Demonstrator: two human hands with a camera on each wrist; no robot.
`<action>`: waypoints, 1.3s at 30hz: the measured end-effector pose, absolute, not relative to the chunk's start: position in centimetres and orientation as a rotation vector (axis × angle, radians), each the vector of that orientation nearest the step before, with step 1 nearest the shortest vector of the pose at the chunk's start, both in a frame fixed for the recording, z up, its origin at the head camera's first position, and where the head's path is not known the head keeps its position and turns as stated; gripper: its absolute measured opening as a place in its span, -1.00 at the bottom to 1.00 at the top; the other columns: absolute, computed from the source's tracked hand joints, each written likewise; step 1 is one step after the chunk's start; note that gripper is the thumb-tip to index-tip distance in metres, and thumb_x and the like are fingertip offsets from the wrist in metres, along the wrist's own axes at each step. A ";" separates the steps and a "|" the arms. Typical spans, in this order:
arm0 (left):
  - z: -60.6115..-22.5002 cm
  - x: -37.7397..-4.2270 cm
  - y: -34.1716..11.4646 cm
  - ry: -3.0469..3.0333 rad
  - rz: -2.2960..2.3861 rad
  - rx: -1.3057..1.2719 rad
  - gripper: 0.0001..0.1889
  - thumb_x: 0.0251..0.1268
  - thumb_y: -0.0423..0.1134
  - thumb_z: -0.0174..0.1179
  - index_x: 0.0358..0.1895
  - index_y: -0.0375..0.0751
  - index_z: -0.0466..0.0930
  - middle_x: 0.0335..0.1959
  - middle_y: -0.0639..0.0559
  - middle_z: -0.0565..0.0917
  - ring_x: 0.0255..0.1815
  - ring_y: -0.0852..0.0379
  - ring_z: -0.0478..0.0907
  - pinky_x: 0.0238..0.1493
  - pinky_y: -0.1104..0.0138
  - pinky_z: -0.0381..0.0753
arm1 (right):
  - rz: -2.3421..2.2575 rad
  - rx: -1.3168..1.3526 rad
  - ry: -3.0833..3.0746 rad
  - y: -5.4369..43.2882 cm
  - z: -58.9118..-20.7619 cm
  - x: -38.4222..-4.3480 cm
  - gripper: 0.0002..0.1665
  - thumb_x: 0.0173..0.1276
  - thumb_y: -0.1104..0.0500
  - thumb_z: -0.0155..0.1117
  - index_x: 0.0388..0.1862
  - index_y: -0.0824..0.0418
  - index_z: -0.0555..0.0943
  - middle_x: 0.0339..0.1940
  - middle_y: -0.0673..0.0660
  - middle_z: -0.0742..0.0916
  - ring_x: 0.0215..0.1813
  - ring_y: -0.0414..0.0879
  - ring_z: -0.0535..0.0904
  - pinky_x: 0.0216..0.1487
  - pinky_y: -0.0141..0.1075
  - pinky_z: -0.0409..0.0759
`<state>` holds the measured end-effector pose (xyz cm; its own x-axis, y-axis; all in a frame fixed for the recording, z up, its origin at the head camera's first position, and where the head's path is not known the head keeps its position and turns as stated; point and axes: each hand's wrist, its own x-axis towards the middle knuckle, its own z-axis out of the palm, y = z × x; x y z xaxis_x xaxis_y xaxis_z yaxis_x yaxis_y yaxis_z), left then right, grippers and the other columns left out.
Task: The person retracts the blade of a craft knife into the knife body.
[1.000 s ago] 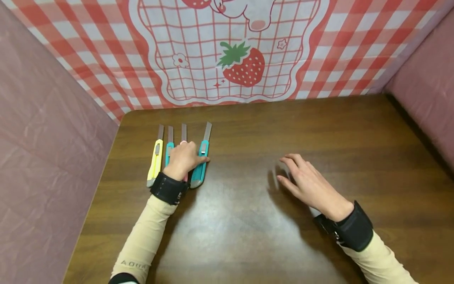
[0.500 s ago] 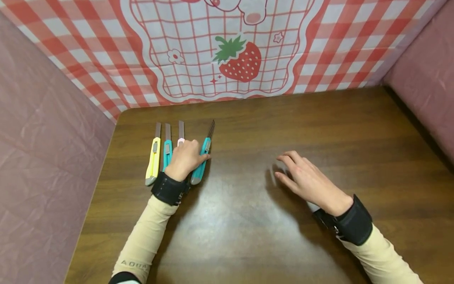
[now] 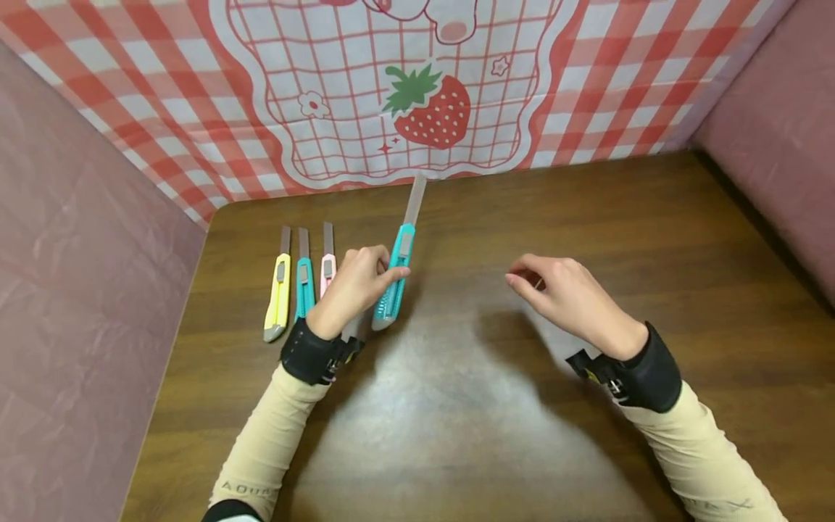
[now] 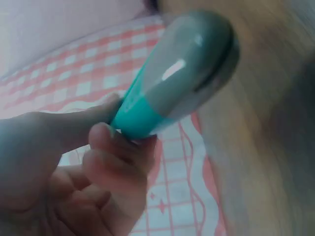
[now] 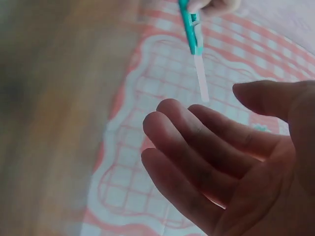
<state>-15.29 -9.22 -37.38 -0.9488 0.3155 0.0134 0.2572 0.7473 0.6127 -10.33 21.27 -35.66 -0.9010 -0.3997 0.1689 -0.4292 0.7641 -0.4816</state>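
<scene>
My left hand (image 3: 355,286) has a teal knife (image 3: 402,250) pinched between thumb and fingers, the thumb lying across the handle below the grey slider. Its bare blade sticks out beyond my fingertips, away from me, with the tip seen against the checked cloth (image 3: 626,94); the grey butt end slants back past my thumb, on my side. It looks raised from the table (image 3: 457,449), so I take the step in hand to be the lift and carry of this one knife. To the left of those fingers three more lie side by side with blades out: a pink knife (image 3: 327,270) nearest, partly hidden by my hand, then another teal knife (image 3: 304,279), then a yellow knife (image 3: 279,297) farthest off. My right hand (image 3: 564,293) grasps nothing; its fingers are loosely bent above the table, well apart from the held knife, thumb away from the rest. As I judge it, the next move calls for a steady pinch, the sharp end kept pointing clear of my right fingers, and any touch by them made on the handle.
</scene>
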 end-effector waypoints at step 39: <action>-38.6 -15.7 0.3 2.237 1.405 0.774 -0.65 0.29 -0.11 0.33 0.06 -0.19 0.60 -0.13 -0.10 0.77 -0.20 0.17 0.75 -0.11 0.39 0.76 | 1.391 0.451 -2.761 22.4 -32.2 -15.7 -0.62 0.50 -0.01 0.16 -0.39 0.24 0.64 -0.57 0.14 0.70 -0.53 -0.12 0.64 -0.44 -0.38 0.68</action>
<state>-15.74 0.31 -38.58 -0.7731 0.6335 -0.0317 0.2465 0.3461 0.9053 -15.69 22.42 -32.18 -0.9581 -0.2476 0.1437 -0.2628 0.5620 -0.7843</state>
